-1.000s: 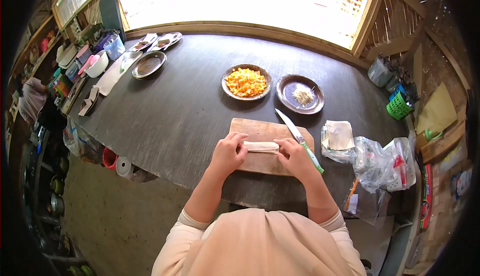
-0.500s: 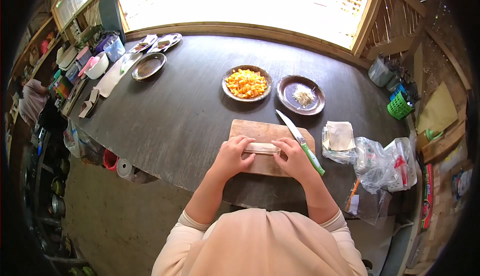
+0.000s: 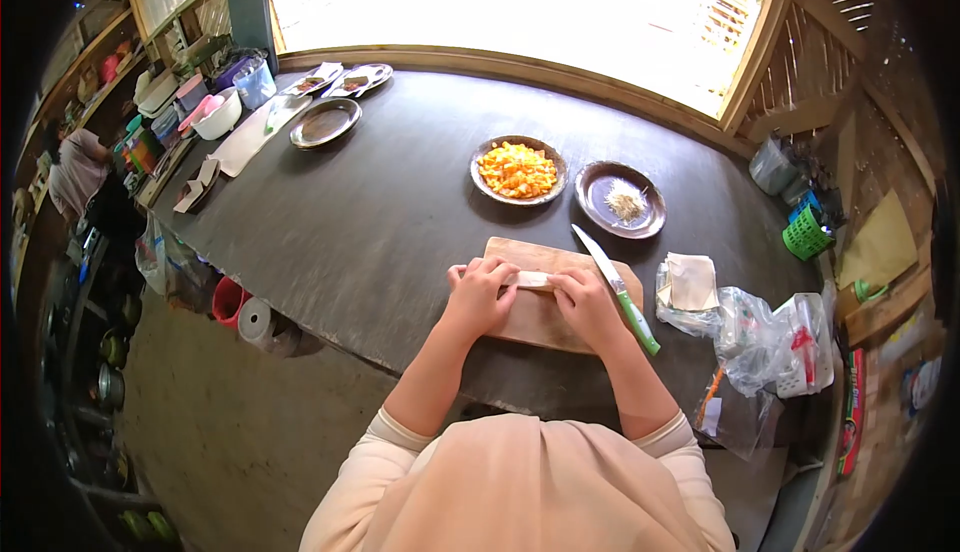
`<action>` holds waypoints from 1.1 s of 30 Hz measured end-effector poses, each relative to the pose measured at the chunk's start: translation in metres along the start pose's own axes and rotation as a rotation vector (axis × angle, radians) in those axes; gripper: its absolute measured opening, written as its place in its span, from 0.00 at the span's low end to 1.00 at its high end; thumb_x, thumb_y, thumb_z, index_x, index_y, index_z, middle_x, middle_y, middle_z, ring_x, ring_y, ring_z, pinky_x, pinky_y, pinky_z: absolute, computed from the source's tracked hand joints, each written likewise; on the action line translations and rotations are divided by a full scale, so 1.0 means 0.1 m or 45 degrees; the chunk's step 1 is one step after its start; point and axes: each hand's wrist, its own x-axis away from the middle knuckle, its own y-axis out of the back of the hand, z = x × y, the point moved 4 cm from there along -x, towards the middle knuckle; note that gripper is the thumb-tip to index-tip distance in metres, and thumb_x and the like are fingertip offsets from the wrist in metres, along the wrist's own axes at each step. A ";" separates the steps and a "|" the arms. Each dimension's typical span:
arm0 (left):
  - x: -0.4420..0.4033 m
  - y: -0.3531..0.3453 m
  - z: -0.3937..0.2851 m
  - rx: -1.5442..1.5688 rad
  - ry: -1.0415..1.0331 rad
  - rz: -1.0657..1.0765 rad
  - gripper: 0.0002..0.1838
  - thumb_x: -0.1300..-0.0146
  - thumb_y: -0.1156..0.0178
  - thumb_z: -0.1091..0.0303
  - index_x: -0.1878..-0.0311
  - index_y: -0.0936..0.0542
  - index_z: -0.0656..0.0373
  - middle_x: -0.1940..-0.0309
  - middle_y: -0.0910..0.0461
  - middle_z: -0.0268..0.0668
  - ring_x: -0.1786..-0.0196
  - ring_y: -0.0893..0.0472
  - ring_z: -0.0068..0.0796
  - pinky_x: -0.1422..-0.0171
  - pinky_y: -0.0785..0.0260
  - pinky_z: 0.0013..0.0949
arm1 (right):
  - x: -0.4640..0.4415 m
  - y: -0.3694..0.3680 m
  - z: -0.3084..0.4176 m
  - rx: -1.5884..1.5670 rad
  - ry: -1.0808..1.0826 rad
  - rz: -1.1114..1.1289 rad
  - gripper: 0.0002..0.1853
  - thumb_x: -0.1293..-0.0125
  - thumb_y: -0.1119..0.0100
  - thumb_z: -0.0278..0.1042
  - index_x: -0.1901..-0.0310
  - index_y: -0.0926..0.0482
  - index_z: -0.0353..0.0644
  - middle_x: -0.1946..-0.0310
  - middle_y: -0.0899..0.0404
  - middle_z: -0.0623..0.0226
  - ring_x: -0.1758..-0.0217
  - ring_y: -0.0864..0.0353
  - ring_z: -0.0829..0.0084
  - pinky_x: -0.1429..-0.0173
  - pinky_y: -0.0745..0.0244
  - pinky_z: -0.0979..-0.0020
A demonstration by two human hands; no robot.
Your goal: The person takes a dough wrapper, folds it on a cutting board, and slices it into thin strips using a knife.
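Observation:
A slim pale roll [image 3: 530, 279] lies crosswise above the wooden cutting board [image 3: 545, 330], held at both ends. My left hand [image 3: 480, 294] has its fingers closed over the left end. On the right end, my right hand [image 3: 582, 300] pinches with thumb and fingers. Whatever is inside the roll is hidden. A green-handled knife [image 3: 630, 310] rests along the board's right edge, blade pointing away from me. To the right is a stack of pale square wrappers [image 3: 691, 282] on clear plastic.
Beyond the board stand a bowl of orange chunks [image 3: 517, 170] and a dark plate [image 3: 588, 202] with thin pale slivers [image 3: 627, 200]. Plastic bags [image 3: 748, 337] and a green basket [image 3: 806, 236] are at right. Another plate [image 3: 325, 122] sits back left. A person [image 3: 80, 177] stands far left.
The view has shifted, so the table appears further right. My fingers have closed further over the roll, leaving less of it showing. The far-left person shows more fully.

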 end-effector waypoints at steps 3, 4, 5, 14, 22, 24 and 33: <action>-0.01 -0.02 0.08 -0.004 0.041 -0.044 0.11 0.41 0.38 0.65 0.54 0.18 0.48 0.55 0.20 0.27 0.47 0.24 0.30 0.40 0.45 0.47 | -0.09 -0.06 -0.01 0.063 0.022 0.075 0.08 0.39 0.41 0.23 0.58 0.17 0.38 0.57 0.19 0.56 0.52 0.20 0.54 0.46 0.25 0.60; -0.03 -0.02 0.10 -0.003 0.066 -0.068 0.11 0.40 0.38 0.65 0.54 0.18 0.48 0.54 0.20 0.28 0.46 0.24 0.31 0.39 0.45 0.47 | -0.13 -0.08 -0.01 0.065 0.025 0.072 0.08 0.39 0.41 0.23 0.58 0.17 0.38 0.57 0.19 0.56 0.52 0.20 0.54 0.46 0.25 0.60; -0.04 -0.03 0.13 -0.002 0.063 -0.072 0.11 0.40 0.38 0.65 0.54 0.18 0.48 0.54 0.20 0.28 0.46 0.24 0.31 0.39 0.45 0.47 | -0.16 -0.10 -0.02 0.018 -0.037 0.114 0.08 0.38 0.42 0.24 0.58 0.17 0.38 0.57 0.19 0.56 0.52 0.20 0.54 0.46 0.25 0.60; -0.09 -0.08 0.29 0.115 0.154 -0.137 0.11 0.39 0.40 0.67 0.53 0.18 0.50 0.53 0.21 0.32 0.45 0.24 0.33 0.39 0.44 0.44 | -0.39 -0.17 0.02 0.115 -0.174 0.143 0.11 0.38 0.45 0.26 0.55 0.18 0.36 0.56 0.20 0.54 0.49 0.21 0.54 0.45 0.25 0.57; -0.04 -0.05 0.25 0.069 0.075 -0.256 0.12 0.40 0.41 0.72 0.53 0.17 0.50 0.52 0.21 0.30 0.46 0.23 0.31 0.40 0.44 0.41 | -0.38 -0.20 -0.15 -0.005 -0.189 0.086 0.09 0.40 0.42 0.25 0.61 0.16 0.34 0.59 0.19 0.55 0.55 0.19 0.54 0.47 0.24 0.60; -0.04 -0.02 0.22 0.078 0.075 -0.237 0.11 0.40 0.41 0.72 0.55 0.17 0.50 0.53 0.20 0.30 0.47 0.22 0.31 0.41 0.44 0.41 | -0.36 -0.17 -0.12 -0.009 -0.151 0.018 0.07 0.40 0.41 0.24 0.62 0.16 0.34 0.61 0.18 0.55 0.58 0.18 0.54 0.49 0.24 0.61; -0.04 0.08 -0.05 0.646 -0.028 -0.233 0.09 0.41 0.40 0.78 0.58 0.15 0.59 0.62 0.18 0.38 0.58 0.18 0.37 0.53 0.28 0.34 | -0.22 0.14 -0.04 -0.224 -0.065 -0.176 0.05 0.40 0.40 0.23 0.65 0.16 0.34 0.61 0.16 0.57 0.60 0.16 0.55 0.54 0.22 0.65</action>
